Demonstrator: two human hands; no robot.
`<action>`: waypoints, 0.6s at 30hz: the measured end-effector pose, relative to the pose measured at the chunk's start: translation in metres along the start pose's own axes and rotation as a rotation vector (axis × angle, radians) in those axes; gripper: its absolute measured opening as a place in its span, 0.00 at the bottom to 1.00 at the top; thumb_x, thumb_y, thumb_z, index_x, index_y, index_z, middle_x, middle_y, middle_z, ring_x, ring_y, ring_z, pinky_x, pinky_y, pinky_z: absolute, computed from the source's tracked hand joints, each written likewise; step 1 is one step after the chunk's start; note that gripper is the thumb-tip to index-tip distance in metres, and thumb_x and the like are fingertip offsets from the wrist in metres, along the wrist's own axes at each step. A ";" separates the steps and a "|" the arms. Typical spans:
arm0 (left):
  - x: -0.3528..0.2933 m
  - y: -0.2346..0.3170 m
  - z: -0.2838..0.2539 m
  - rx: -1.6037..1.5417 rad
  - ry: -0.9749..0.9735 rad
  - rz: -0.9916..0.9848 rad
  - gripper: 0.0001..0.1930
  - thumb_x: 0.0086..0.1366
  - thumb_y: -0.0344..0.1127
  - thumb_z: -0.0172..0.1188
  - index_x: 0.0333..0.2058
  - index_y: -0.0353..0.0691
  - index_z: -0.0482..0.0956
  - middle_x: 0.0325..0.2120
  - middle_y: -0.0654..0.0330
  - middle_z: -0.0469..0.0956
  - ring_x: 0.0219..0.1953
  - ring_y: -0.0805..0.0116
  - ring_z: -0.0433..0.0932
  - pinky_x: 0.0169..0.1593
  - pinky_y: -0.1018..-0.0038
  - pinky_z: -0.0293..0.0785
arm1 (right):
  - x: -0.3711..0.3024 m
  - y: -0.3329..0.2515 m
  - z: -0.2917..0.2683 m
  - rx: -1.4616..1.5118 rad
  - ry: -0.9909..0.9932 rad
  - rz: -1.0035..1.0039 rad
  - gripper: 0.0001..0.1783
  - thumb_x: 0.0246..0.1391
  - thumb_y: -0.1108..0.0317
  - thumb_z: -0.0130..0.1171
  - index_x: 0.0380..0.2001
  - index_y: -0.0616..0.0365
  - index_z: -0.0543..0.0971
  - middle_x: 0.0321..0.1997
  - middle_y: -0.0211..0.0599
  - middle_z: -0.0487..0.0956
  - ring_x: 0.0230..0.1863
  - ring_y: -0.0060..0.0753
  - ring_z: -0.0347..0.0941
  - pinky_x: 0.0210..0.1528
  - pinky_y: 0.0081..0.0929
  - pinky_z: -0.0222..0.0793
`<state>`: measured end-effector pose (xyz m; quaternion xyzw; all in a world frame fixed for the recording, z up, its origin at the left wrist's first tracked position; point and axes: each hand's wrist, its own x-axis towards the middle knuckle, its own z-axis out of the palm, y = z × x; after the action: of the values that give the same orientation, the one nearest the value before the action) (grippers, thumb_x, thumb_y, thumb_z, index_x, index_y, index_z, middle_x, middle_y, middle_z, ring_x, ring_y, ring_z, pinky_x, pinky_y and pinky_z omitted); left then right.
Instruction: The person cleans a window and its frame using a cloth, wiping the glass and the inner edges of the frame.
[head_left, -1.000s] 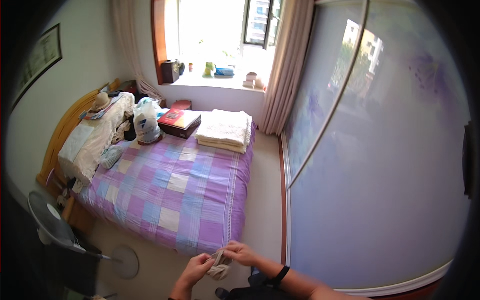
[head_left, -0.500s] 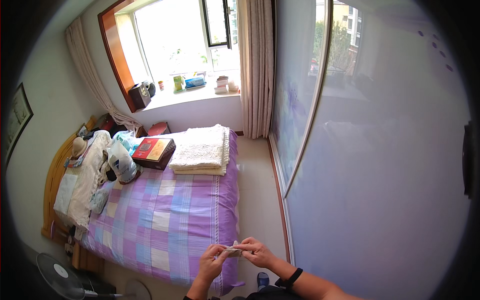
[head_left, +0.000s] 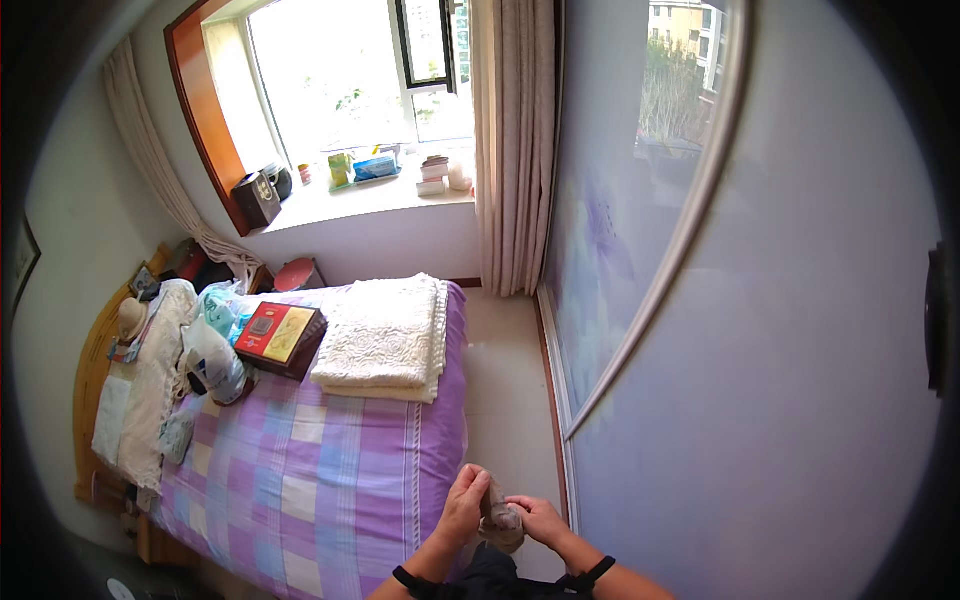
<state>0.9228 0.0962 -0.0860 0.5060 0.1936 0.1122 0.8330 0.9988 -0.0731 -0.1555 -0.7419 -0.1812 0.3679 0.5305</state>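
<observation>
Close in front of my body, at the lower middle, a thin grey-beige plastic bag (head_left: 503,530) hangs loosely between my hands, partly spread out. My left hand (head_left: 466,500) pinches its upper left edge, fingers closed. My right hand (head_left: 537,519) is lower and closed on the right side of the bag's rim. Both hands are just off the near right corner of the bed (head_left: 390,500), whose cover is purple, blue and cream check. Whether anything lies inside the bag I cannot make out.
On the bed are a folded cream quilt (head_left: 375,335), a red and gold box (head_left: 280,338), a white plastic bag (head_left: 215,362) and a straw hat (head_left: 132,318) by the headboard. A glossy sliding wardrobe (head_left: 780,330) stands close on the right, with a narrow floor strip (head_left: 507,400) beside the bed.
The small folded bundle between my fingers has opened out into a hanging bag. My hands have moved slightly right, and the right one is now lower. The view has shifted.
</observation>
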 end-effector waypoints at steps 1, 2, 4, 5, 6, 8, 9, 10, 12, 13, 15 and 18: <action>0.024 0.006 0.002 -0.050 -0.033 -0.025 0.08 0.80 0.38 0.50 0.40 0.44 0.71 0.30 0.69 0.73 0.31 0.81 0.71 0.36 0.80 0.70 | 0.018 -0.001 -0.008 0.161 -0.076 0.212 0.17 0.69 0.60 0.55 0.51 0.54 0.85 0.35 0.29 0.81 0.33 0.23 0.76 0.37 0.27 0.76; 0.049 0.013 0.004 -0.100 -0.065 -0.049 0.08 0.80 0.38 0.50 0.40 0.44 0.71 0.30 0.69 0.73 0.31 0.81 0.72 0.35 0.80 0.71 | 0.037 0.001 -0.016 0.149 -0.072 0.215 0.17 0.69 0.60 0.55 0.51 0.54 0.85 0.35 0.29 0.81 0.33 0.23 0.76 0.37 0.27 0.76; 0.098 0.031 0.016 -0.102 -0.113 -0.043 0.08 0.80 0.39 0.50 0.40 0.44 0.71 0.30 0.68 0.73 0.31 0.81 0.72 0.35 0.80 0.71 | 0.065 -0.009 -0.036 0.114 -0.129 0.273 0.19 0.71 0.56 0.51 0.48 0.55 0.86 0.30 0.25 0.80 0.31 0.19 0.74 0.34 0.25 0.75; 0.120 0.042 0.024 -0.084 -0.161 -0.040 0.08 0.80 0.39 0.51 0.40 0.44 0.71 0.31 0.68 0.73 0.31 0.81 0.72 0.35 0.80 0.71 | 0.081 -0.021 -0.046 0.086 -0.131 0.268 0.21 0.71 0.54 0.49 0.46 0.56 0.85 0.31 0.27 0.80 0.31 0.20 0.75 0.33 0.24 0.74; 0.147 0.057 0.045 -0.115 -0.173 -0.044 0.08 0.80 0.39 0.51 0.40 0.44 0.71 0.31 0.68 0.73 0.31 0.81 0.72 0.35 0.80 0.71 | 0.103 -0.010 -0.069 0.086 -0.122 0.255 0.20 0.70 0.56 0.48 0.44 0.55 0.85 0.34 0.28 0.82 0.33 0.22 0.76 0.34 0.27 0.75; 0.181 0.092 0.067 -0.117 -0.261 -0.056 0.09 0.80 0.40 0.51 0.41 0.42 0.71 0.31 0.70 0.71 0.33 0.82 0.69 0.38 0.82 0.69 | 0.126 -0.074 -0.079 0.142 -0.047 -0.013 0.15 0.68 0.59 0.53 0.43 0.56 0.84 0.36 0.29 0.82 0.35 0.28 0.77 0.38 0.32 0.77; 0.203 0.103 0.081 -0.161 -0.300 -0.050 0.09 0.80 0.40 0.51 0.41 0.42 0.71 0.31 0.69 0.71 0.34 0.82 0.69 0.39 0.82 0.70 | 0.149 -0.094 -0.088 0.152 0.047 -0.123 0.15 0.67 0.60 0.53 0.44 0.56 0.84 0.37 0.30 0.82 0.37 0.28 0.77 0.40 0.33 0.77; 0.225 0.117 0.088 -0.195 -0.326 -0.040 0.10 0.80 0.40 0.51 0.41 0.41 0.71 0.32 0.69 0.71 0.34 0.82 0.70 0.40 0.82 0.71 | 0.175 -0.111 -0.091 0.145 0.141 -0.221 0.14 0.67 0.60 0.54 0.45 0.56 0.83 0.38 0.30 0.82 0.38 0.28 0.77 0.41 0.33 0.76; 0.258 0.152 0.094 -0.217 -0.322 -0.012 0.09 0.80 0.41 0.51 0.42 0.42 0.70 0.33 0.69 0.71 0.35 0.82 0.70 0.40 0.82 0.71 | 0.225 -0.143 -0.086 0.147 0.284 -0.385 0.14 0.66 0.61 0.56 0.46 0.56 0.83 0.41 0.30 0.82 0.41 0.29 0.77 0.44 0.33 0.76; 0.275 0.169 0.104 -0.284 -0.369 -0.009 0.10 0.80 0.42 0.52 0.43 0.42 0.70 0.34 0.69 0.71 0.36 0.83 0.69 0.40 0.82 0.70 | 0.245 -0.153 -0.095 0.137 0.337 -0.433 0.14 0.66 0.62 0.56 0.47 0.56 0.83 0.42 0.30 0.82 0.42 0.29 0.77 0.46 0.33 0.75; 0.316 0.184 0.110 -0.316 -0.439 0.021 0.10 0.80 0.42 0.53 0.45 0.42 0.69 0.35 0.69 0.71 0.36 0.83 0.69 0.40 0.82 0.71 | 0.282 -0.162 -0.106 0.118 0.381 -0.494 0.15 0.65 0.63 0.58 0.49 0.57 0.83 0.45 0.31 0.83 0.45 0.29 0.77 0.48 0.33 0.75; 0.387 0.204 0.107 -0.266 -0.440 0.048 0.09 0.79 0.41 0.53 0.46 0.42 0.69 0.36 0.68 0.71 0.36 0.83 0.69 0.39 0.82 0.71 | 0.336 -0.158 -0.125 0.059 0.305 -0.543 0.16 0.64 0.64 0.60 0.52 0.57 0.82 0.48 0.31 0.83 0.49 0.30 0.78 0.53 0.33 0.74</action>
<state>1.3196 0.2533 0.0576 0.4085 -0.0208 0.0435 0.9115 1.3332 0.1254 -0.1084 -0.6973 -0.2803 0.1025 0.6517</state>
